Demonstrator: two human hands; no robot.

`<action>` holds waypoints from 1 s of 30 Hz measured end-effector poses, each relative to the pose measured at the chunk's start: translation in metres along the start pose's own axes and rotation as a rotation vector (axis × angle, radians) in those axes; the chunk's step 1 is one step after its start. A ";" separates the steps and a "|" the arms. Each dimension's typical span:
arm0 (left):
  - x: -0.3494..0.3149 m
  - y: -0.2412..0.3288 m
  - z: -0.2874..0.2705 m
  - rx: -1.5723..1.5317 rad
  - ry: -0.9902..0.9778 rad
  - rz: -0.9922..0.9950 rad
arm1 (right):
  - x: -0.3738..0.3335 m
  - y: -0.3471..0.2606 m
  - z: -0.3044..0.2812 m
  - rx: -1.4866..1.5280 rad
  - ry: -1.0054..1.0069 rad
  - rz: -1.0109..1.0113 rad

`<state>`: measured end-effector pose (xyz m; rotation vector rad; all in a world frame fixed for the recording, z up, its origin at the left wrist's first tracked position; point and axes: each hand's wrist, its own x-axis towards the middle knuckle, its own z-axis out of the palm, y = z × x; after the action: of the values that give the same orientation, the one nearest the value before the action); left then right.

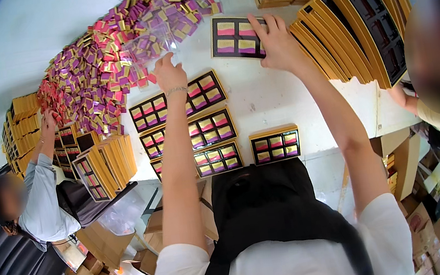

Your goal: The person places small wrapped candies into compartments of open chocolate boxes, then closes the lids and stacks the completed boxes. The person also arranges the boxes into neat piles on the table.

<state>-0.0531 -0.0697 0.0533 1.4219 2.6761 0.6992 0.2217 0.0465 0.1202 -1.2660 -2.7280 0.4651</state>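
- Currently, the right hand point(278, 44) is resting spread across the edge of a black, gold-edged compartment box point(236, 37) on the bench point(258, 90); uneven pressure is risking dislodged wrapped pieces point(225, 29).
- The left hand point(171, 77) is hanging half-curled by the wrapped-piece pile point(92, 87), pinch unclear; snagging clear plastic packaging point(154, 42) could be scattering pieces.

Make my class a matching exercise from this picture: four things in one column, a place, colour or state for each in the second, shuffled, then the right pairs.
Things
1. The person's left hand
2. The person's right hand
3. The heap of small packets
4. The frontmost leaning tray at the right

Descriptions
A. Pink, purple and gold, spread over the far left part of the table
B. Dark compartments, no packets seen in them
C. Has a bracelet at its wrist
D. Touches a dark tray holding packets

Pairs: 1-C, 2-D, 3-A, 4-B
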 end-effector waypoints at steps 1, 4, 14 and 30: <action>0.015 -0.019 0.006 0.202 0.007 0.089 | 0.013 0.002 0.001 -0.054 -0.032 0.004; 0.058 -0.031 -0.005 0.311 -0.257 0.433 | 0.026 0.011 0.018 -0.180 -0.159 0.098; 0.070 0.029 -0.069 0.072 -0.030 1.090 | -0.056 -0.019 0.013 1.205 -0.193 0.328; -0.193 0.083 -0.106 -0.630 -0.504 0.258 | -0.259 -0.010 0.001 1.567 -0.770 0.561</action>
<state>0.0991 -0.2226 0.1474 1.4977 1.7068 0.9335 0.3823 -0.1566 0.1321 -1.2306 -1.1375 2.7128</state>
